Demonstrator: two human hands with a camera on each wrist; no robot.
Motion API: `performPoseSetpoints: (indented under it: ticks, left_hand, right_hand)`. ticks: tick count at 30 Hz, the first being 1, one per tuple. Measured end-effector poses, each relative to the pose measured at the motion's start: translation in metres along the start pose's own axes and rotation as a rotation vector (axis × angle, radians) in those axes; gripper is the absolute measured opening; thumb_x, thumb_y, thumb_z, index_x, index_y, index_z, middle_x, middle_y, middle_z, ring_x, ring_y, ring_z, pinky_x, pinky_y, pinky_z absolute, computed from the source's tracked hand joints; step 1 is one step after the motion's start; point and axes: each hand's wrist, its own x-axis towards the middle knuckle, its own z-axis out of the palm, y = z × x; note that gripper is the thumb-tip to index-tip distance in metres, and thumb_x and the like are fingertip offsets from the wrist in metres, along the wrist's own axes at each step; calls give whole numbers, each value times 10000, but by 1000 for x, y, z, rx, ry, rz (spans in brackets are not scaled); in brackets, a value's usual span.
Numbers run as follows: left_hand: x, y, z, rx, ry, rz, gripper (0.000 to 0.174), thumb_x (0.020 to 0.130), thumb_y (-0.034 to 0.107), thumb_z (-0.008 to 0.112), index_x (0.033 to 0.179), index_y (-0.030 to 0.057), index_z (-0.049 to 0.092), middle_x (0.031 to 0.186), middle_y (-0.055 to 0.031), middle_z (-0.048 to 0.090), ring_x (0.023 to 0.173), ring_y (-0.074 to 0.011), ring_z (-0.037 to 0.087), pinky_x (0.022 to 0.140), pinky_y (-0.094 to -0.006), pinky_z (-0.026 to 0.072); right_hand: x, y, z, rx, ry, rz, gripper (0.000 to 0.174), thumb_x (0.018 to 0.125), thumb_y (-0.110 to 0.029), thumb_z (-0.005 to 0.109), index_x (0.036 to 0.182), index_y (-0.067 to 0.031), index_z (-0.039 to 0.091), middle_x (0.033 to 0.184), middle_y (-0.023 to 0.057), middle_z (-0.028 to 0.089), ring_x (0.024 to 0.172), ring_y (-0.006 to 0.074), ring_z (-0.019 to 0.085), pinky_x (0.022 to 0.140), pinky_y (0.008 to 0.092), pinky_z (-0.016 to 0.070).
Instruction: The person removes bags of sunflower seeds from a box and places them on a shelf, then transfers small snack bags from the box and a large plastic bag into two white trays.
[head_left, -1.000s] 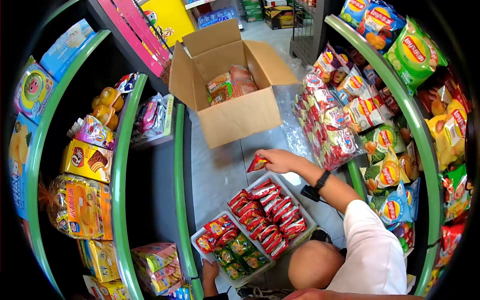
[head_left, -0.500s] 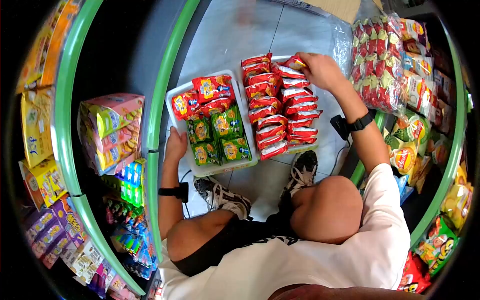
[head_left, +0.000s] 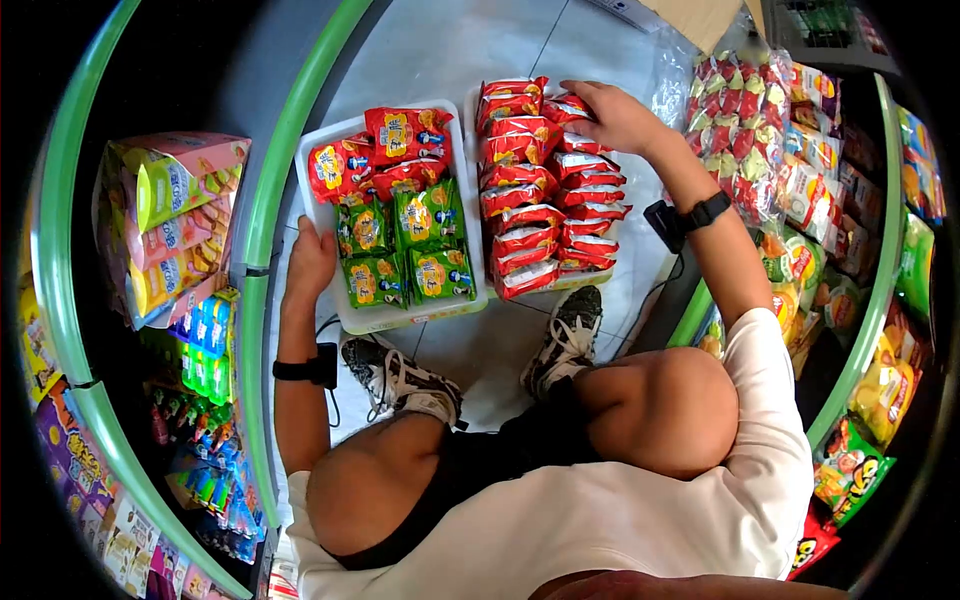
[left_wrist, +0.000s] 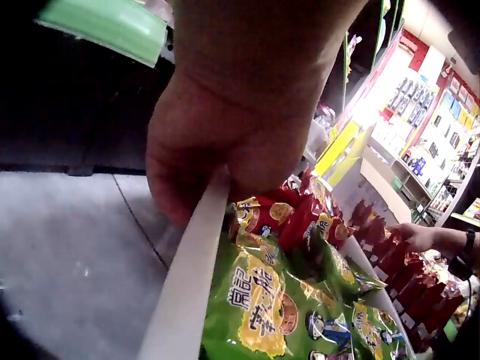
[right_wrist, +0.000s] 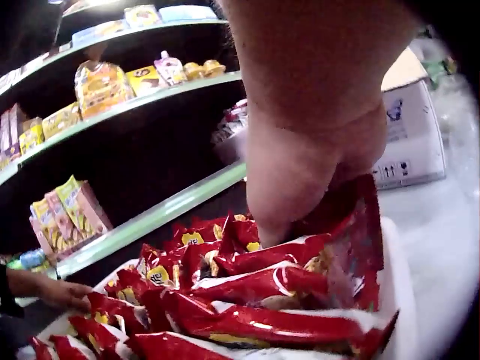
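Two white plastic trays stand side by side on the floor in the head view. In the left tray (head_left: pixel 318 215) lie a few red snack packets (head_left: pixel 408 133) above several green snack packets (head_left: pixel 432 272). My left hand (head_left: pixel 310 262) grips that tray's left wall, its thumb and fingers on either side of the rim (left_wrist: pixel 196 262). The right tray (head_left: pixel 590 282) holds two rows of red snack packets (head_left: pixel 520 182) on edge. At the far end of its right row, my right hand (head_left: pixel 622 120) holds a red snack packet (right_wrist: pixel 358 225) among the others; its fingertips are partly hidden.
A clear bag of red-and-cream packets (head_left: pixel 738 130) lies to the right, before shelved chip bags (head_left: pixel 815 195). Green-edged shelves (head_left: pixel 290 130) run along the left. Part of a cardboard box (head_left: pixel 700 18) shows at the top. Shoes (head_left: pixel 565 340) stand just behind the trays.
My right hand has brought a red packet from above the floor to the right tray's far end. The head view has tilted down and shifted. My left hand stays at the left tray.
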Motion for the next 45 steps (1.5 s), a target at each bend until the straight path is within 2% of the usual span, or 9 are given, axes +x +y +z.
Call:
performPoseSetpoints:
  ticks: [4, 8, 11, 18, 23, 30, 33, 37, 45]
  left_hand:
    - [-1, -1, -1, 15, -40, 0, 318, 977, 197, 512, 1155, -35, 387, 976, -370, 643, 930, -535, 631, 794, -577, 508]
    - [0, 1, 0, -53, -2, 24, 321, 978, 193, 504, 1159, -39, 377, 973, -375, 641, 924, -535, 632, 779, -576, 510]
    - [-1, 3, 1, -71, -4, 17, 322, 980, 189, 501, 1163, -40, 369, 972, -376, 641, 923, -536, 632, 776, -578, 509]
    - [-2, 9, 2, -114, 10, -31, 299, 987, 188, 489, 1168, -16, 365, 1021, -373, 637, 974, -535, 622, 826, -581, 495]
    - [-3, 11, 6, -127, 32, -48, 295, 988, 200, 485, 1162, -4, 363, 1024, -368, 638, 957, -541, 617, 809, -587, 480]
    - [-2, 6, 12, -109, 79, -37, 304, 982, 206, 492, 1156, -7, 362, 924, -351, 654, 871, -544, 626, 744, -608, 469]
    - [-5, 11, 12, -76, 115, -44, 305, 980, 209, 501, 1159, -4, 376, 913, -348, 657, 850, -540, 629, 732, -612, 472]
    - [-5, 5, 24, -85, 249, 16, 302, 978, 208, 519, 1184, 12, 418, 884, -334, 666, 813, -533, 638, 702, -605, 489]
    - [-7, 20, 16, -132, 340, 4, 357, 975, 219, 533, 1292, 67, 471, 870, -263, 697, 775, -467, 674, 677, -577, 515]
  right_hand:
    - [7, -9, -16, -87, -125, 2, 623, 762, -52, 647, 1347, 21, 446, 980, 260, 677, 919, 430, 655, 826, 461, 531]
    - [23, 4, -1, -82, -217, -36, 675, 738, -73, 658, 1360, 24, 415, 1193, 274, 610, 1100, 431, 593, 949, 442, 490]
    - [23, 11, 24, -301, 100, -112, 793, 733, -127, 649, 1454, 11, 349, 1422, 291, 438, 1314, 438, 441, 1129, 451, 362]
    - [16, 9, -3, -72, 161, -47, 823, 755, -134, 586, 1512, 6, 295, 1517, 282, 360, 1381, 429, 392, 1180, 445, 289]
    - [-2, -14, 44, -264, 235, 122, 813, 978, -609, 414, 1473, 36, 376, 1452, 286, 455, 1381, 426, 397, 1169, 508, 260]
    - [12, -26, 44, -417, 256, 97, 771, 969, -575, 438, 1477, 5, 394, 1486, 236, 439, 1421, 388, 359, 1163, 551, 235]
    - [11, -58, 45, -426, 493, 39, 732, 958, -566, 478, 1501, -83, 396, 1527, 190, 408, 1416, 422, 346, 1153, 602, 226]
    - [13, -69, 71, -414, 347, -75, 653, 967, -553, 479, 1524, -225, 388, 1559, 118, 386, 1401, 485, 325, 1153, 588, 262]
    - [10, -69, 61, -466, 236, -108, 625, 1001, -500, 463, 1545, -218, 340, 1567, 108, 368, 1410, 461, 321, 1168, 545, 272]
